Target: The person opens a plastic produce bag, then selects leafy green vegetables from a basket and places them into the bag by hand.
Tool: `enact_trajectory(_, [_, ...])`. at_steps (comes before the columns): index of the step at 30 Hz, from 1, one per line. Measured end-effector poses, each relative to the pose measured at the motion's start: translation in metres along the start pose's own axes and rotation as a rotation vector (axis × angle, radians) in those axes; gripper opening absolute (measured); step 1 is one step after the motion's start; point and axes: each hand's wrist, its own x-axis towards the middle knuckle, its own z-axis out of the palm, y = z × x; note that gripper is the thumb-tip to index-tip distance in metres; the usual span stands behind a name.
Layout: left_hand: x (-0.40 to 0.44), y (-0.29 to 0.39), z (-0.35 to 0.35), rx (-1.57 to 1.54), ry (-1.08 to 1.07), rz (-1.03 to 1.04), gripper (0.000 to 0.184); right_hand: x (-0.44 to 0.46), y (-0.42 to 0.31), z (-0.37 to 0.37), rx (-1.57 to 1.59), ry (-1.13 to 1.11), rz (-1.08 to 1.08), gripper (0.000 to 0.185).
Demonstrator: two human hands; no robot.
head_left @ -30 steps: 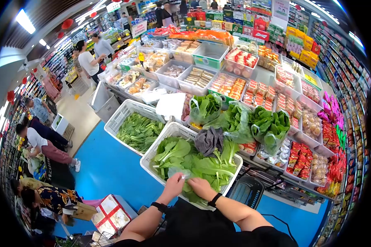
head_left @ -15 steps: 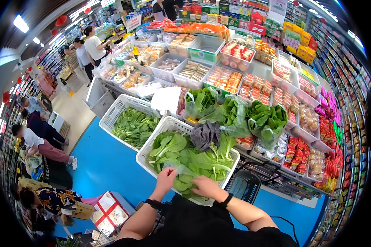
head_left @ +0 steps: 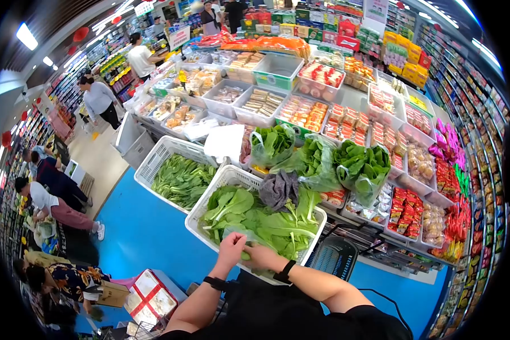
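Loose leafy greens (head_left: pixel 277 226) fill a white crate (head_left: pixel 194 222) in front of me, with a crumpled grey cloth (head_left: pixel 279 188) on top. My left hand (head_left: pixel 231 248) is closed on the edge of a clear plastic bag (head_left: pixel 235 231) at the crate's near side. Right beside it, my right hand (head_left: pixel 260 256) has its fingers closed, with a bit of green showing between the hands; what exactly it holds is hidden. Three bagged bunches of greens (head_left: pixel 316 161) stand behind the crate.
A second crate (head_left: pixel 147 170) of greens sits to the left. Packaged snacks in bins (head_left: pixel 279 72) cover the display behind. A black basket (head_left: pixel 332 258) is at the right. A foam box with red tape (head_left: pixel 153 294) and several people are at the left.
My right hand left the bag, passed over the greens, and is now back against my left hand. My left hand stayed on the bag. People in the left aisle have shifted.
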Motion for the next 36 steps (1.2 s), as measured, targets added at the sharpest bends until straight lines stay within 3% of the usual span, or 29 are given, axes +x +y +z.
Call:
enact_trajectory(6, [-0.006,0.002,-0.002,-0.008,0.015,-0.051,0.014,0.008,0.028,-0.010,0.213,-0.006,-0.173,0.046])
enact_trajectory(13, [0.002,-0.005,-0.002,-0.012,0.002,-0.038,0.015,-0.009,0.009,-0.001,-0.171,0.218,-0.109,0.038])
enact_trajectory(20, [0.004,-0.001,-0.004,-0.071,-0.013,-0.053,0.017,-0.016,0.012,-0.010,-0.021,0.203,-0.088,0.046])
enact_trajectory(22, [0.001,0.006,-0.006,-0.078,-0.023,-0.058,0.016,-0.024,0.015,-0.010,0.087,0.413,-0.143,0.051])
enact_trajectory(23, [-0.001,0.010,-0.006,-0.125,-0.009,-0.073,0.016,-0.027,0.019,-0.007,0.082,0.442,-0.148,0.063])
enact_trajectory(32, [-0.002,0.003,-0.012,-0.309,-0.011,-0.122,0.013,-0.009,0.039,0.017,0.152,0.401,-0.239,0.062])
enact_trajectory(35, [-0.004,0.005,-0.020,-0.367,-0.008,-0.090,0.013,0.003,0.043,0.021,0.110,0.468,-0.363,0.042])
enact_trajectory(36, [-0.002,0.004,-0.019,-0.396,0.013,-0.107,0.013,0.007,0.043,0.019,0.036,0.318,-0.216,0.039])
